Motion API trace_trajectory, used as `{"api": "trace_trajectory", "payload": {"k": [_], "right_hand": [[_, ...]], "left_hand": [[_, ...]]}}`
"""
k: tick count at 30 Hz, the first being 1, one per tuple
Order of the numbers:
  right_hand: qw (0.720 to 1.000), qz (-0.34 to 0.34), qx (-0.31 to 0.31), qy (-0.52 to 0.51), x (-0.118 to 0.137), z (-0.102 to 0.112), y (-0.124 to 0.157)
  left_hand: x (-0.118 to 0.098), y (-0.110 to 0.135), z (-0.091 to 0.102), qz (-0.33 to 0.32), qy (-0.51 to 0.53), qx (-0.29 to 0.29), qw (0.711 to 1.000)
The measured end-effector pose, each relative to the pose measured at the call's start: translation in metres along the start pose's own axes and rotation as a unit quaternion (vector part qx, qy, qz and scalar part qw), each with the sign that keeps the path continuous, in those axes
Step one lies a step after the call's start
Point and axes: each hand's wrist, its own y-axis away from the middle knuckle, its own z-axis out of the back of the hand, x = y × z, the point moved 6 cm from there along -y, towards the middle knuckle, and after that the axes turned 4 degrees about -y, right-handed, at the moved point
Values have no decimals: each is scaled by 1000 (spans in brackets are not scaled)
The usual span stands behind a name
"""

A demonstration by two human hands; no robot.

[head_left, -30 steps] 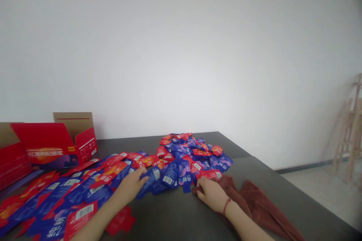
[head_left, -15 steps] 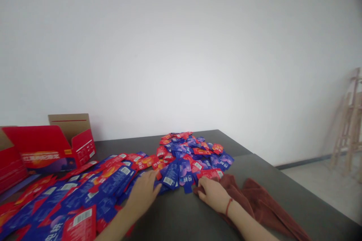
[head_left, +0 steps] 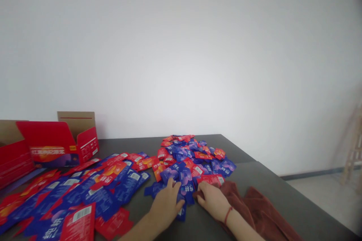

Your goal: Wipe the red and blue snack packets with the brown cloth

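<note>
My left hand (head_left: 166,205) lies palm down on a few blue sachets (head_left: 185,187) at the near edge of a heap of red and blue sachets (head_left: 192,154), fingers stretched flat over them. My right hand (head_left: 212,200), with a red string on its wrist, rests just to the right, fingers spread and touching a red sachet (head_left: 210,179) and the edge of a dark red cloth (head_left: 254,205). The two hands are almost side by side, a sachet's width apart.
A wide spread of larger flat red and blue packets (head_left: 85,192) covers the dark table (head_left: 263,180) on the left. An open red carton (head_left: 56,147) stands at the back left. A wooden frame (head_left: 353,150) leans by the wall at the right.
My left hand has slid to the right from the flat packets to the blue sachets beside my right hand. My right hand has stayed in place on the cloth's edge.
</note>
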Motion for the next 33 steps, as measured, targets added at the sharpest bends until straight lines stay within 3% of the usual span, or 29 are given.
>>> {"api": "trace_trajectory", "payload": {"k": [3,6,12,15,21,28,33], "right_hand": [[1000,3,4,0,0,0,0],[1000,8,3,1,0,0,0],[1000,1,-17,6,-1,1,-2],[999,-11,-31,9,-3,5,-3],[999,-15,-44,11,-3,11,-3],[999,-12,-46,4,1,12,-1],[999,-12,-43,-2,1,12,-1]], "left_hand": [[-16,28,-1,-38,49,27,998],[-24,40,3,-135,58,33,989],[-20,22,-2,-294,-28,56,954],[-29,11,-2,-333,-40,62,940],[-43,21,5,-317,-30,15,948],[-30,59,-8,-229,-64,8,971],[-17,46,-4,-175,1,-27,984]]}}
